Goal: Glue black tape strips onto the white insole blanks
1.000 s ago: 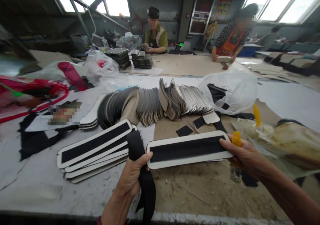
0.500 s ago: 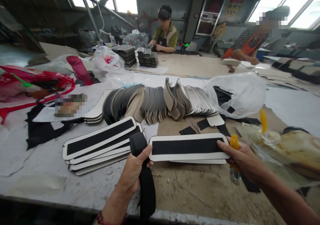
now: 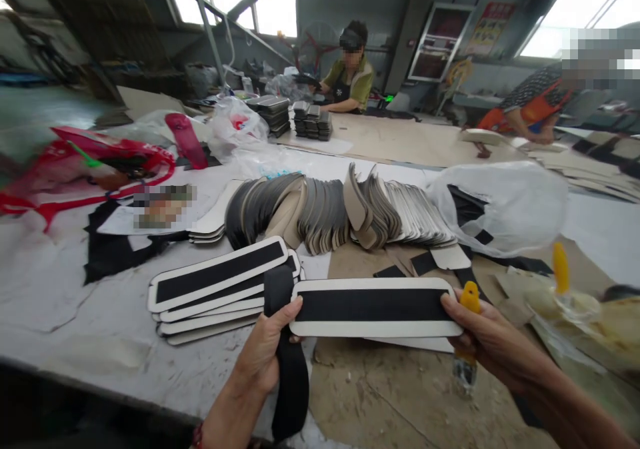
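Note:
A long white panel with a black strip along its middle is held level between both hands. My left hand pinches its left end and also holds a black band that hangs down toward the table edge. At the right end, my right hand grips the panel with thumb on top, and a yellow-handled brush is held in the same hand, bristles down. Left of the panel lies a fanned stack of similar panels. Part of another white piece shows beneath the held panel.
Behind stands a long row of curved pieces. A clear plastic bag lies at the right, near a second yellow handle in a glue-stained container. Red bag at left. Two people work across the table.
The view has turned slightly left, so the surroundings shift right. The held panel sits a little lower and closer. The person at the right leans farther over the table.

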Demonstrator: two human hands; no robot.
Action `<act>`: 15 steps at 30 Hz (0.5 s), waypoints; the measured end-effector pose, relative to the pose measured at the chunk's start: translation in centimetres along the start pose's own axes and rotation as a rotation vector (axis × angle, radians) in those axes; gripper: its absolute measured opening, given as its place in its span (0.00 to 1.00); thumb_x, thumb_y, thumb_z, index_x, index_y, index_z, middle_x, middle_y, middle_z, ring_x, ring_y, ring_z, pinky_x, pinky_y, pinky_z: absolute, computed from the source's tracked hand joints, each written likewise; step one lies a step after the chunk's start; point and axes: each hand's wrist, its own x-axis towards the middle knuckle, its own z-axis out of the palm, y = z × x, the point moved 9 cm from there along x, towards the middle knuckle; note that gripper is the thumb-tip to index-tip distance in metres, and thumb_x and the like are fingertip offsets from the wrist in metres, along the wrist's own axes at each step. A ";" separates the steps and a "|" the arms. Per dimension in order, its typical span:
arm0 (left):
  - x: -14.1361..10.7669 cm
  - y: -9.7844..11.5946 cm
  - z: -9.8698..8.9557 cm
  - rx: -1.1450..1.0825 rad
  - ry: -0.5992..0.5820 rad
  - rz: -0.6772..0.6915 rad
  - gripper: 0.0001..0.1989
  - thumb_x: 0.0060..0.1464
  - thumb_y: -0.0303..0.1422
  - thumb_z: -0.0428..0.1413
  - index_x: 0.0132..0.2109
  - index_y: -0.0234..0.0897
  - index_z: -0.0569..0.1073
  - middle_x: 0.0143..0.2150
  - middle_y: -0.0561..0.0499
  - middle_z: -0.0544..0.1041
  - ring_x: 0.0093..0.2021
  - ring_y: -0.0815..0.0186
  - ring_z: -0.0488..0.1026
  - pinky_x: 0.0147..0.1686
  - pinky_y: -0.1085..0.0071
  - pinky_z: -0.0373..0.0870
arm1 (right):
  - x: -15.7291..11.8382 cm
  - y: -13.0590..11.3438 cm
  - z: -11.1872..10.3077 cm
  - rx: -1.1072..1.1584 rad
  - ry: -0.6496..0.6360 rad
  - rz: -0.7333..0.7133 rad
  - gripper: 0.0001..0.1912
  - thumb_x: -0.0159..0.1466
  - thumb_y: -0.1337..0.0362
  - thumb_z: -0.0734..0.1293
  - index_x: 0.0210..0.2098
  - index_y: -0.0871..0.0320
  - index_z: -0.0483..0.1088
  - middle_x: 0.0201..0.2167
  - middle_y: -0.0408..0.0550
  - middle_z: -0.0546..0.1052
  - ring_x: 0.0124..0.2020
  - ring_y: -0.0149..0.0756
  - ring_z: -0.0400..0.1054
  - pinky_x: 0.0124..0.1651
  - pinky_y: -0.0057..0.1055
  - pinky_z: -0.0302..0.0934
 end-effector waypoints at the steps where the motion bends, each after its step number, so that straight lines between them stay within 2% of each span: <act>1: -0.2 0.2 -0.4 -0.022 -0.010 0.000 0.20 0.33 0.34 0.71 0.34 0.33 0.73 0.27 0.55 0.71 0.21 0.74 0.63 0.16 0.80 0.59 | 0.1 0.2 0.4 0.012 -0.010 0.026 0.27 0.54 0.42 0.71 0.26 0.56 0.56 0.15 0.34 0.54 0.18 0.25 0.46 0.21 0.23 0.46; 4: -0.9 1.5 -2.0 -0.014 -0.039 0.041 0.19 0.37 0.36 0.70 0.35 0.32 0.72 0.26 0.55 0.69 0.21 0.76 0.61 0.16 0.81 0.56 | 1.4 1.0 1.7 -0.062 -0.035 0.107 0.28 0.52 0.40 0.70 0.27 0.55 0.57 0.16 0.35 0.55 0.18 0.27 0.47 0.20 0.24 0.46; 7: -1.7 4.2 -5.1 0.054 0.034 0.122 0.20 0.39 0.39 0.69 0.35 0.32 0.72 0.26 0.54 0.68 0.21 0.75 0.61 0.17 0.81 0.56 | 3.5 0.7 4.7 -0.220 -0.083 0.146 0.30 0.51 0.36 0.68 0.25 0.56 0.56 0.16 0.36 0.56 0.18 0.26 0.47 0.20 0.24 0.44; 9: -2.3 6.9 -7.6 0.094 0.133 0.193 0.21 0.37 0.41 0.69 0.32 0.32 0.71 0.23 0.55 0.67 0.20 0.76 0.59 0.16 0.80 0.56 | 4.8 -0.7 8.5 -0.331 -0.145 0.099 0.31 0.51 0.34 0.66 0.23 0.56 0.55 0.14 0.37 0.57 0.17 0.26 0.46 0.20 0.24 0.43; 11: -2.6 10.1 -10.0 0.136 0.227 0.282 0.21 0.36 0.42 0.69 0.29 0.32 0.70 0.21 0.56 0.65 0.19 0.76 0.58 0.16 0.79 0.55 | 6.0 -2.7 13.2 -0.400 -0.231 0.008 0.32 0.52 0.32 0.63 0.21 0.56 0.55 0.13 0.37 0.57 0.16 0.26 0.47 0.20 0.25 0.43; 13: -2.4 13.0 -12.2 0.211 0.292 0.344 0.22 0.35 0.45 0.68 0.27 0.33 0.69 0.20 0.56 0.65 0.18 0.75 0.58 0.17 0.78 0.55 | 7.0 -4.7 17.3 -0.437 -0.272 -0.093 0.33 0.50 0.31 0.62 0.21 0.56 0.58 0.13 0.38 0.57 0.15 0.26 0.47 0.19 0.25 0.43; 15: -1.7 15.1 -14.5 0.349 0.337 0.366 0.25 0.35 0.50 0.66 0.26 0.32 0.68 0.19 0.54 0.66 0.18 0.73 0.59 0.17 0.77 0.55 | 7.9 -6.2 20.1 -0.492 -0.281 -0.204 0.33 0.48 0.30 0.61 0.23 0.58 0.64 0.15 0.39 0.60 0.14 0.27 0.48 0.17 0.25 0.43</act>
